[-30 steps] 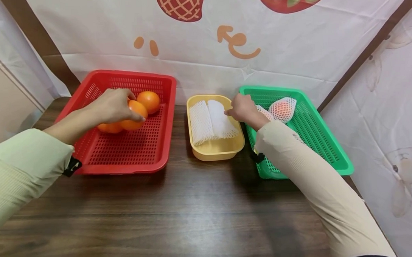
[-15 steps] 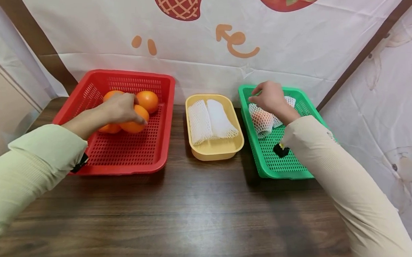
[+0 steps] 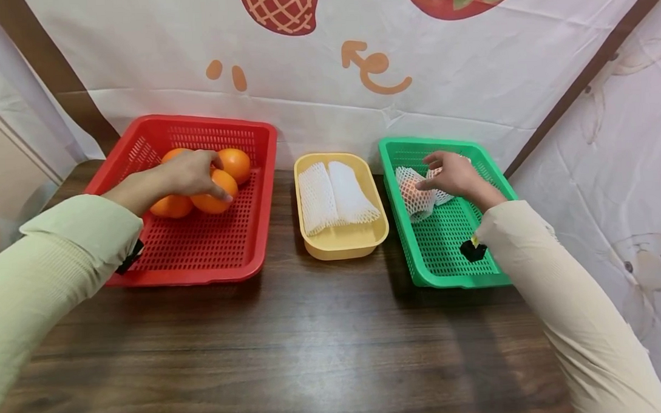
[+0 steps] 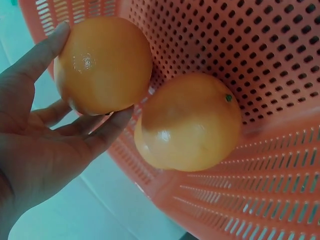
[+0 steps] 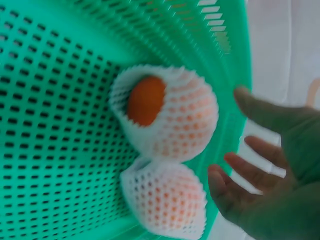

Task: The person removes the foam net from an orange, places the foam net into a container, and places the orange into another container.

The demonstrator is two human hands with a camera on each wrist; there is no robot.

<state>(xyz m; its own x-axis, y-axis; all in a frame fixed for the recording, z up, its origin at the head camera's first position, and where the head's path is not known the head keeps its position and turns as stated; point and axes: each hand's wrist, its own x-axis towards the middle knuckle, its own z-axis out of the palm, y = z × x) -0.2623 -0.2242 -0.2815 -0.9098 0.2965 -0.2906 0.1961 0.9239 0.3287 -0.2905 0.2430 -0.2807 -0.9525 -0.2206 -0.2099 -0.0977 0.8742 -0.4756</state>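
The left hand point(image 3: 189, 173) holds a smooth orange point(image 3: 216, 197) between thumb and fingers within the red basket point(image 3: 202, 276); whether the fruit bears on the basket floor cannot be told. Contact sits largely at the fingertips, so a slip is judged possible, caused by glossy, round skin. Three further oranges point(image 3: 236, 163) lie close by; a sideways lift could knock them and set them rolling.

The right hand point(image 3: 454, 175) is spread with nothing in it, over the green basket point(image 3: 453, 281), just beside two netted fruits point(image 5: 190, 112). One net gapes, leaving orange skin exposed; a brush from the fingers could push it further off the fruit.

Between the baskets, a yellow tub point(image 3: 343, 253) contains two white net sleeves point(image 3: 316, 198), lying side by side. They appear light and pliable; a careless pinch could take both together or crush one end closed. All three containers stand on the tabletop point(image 3: 313, 341), where a dropped orange could roll unchecked toward the near side
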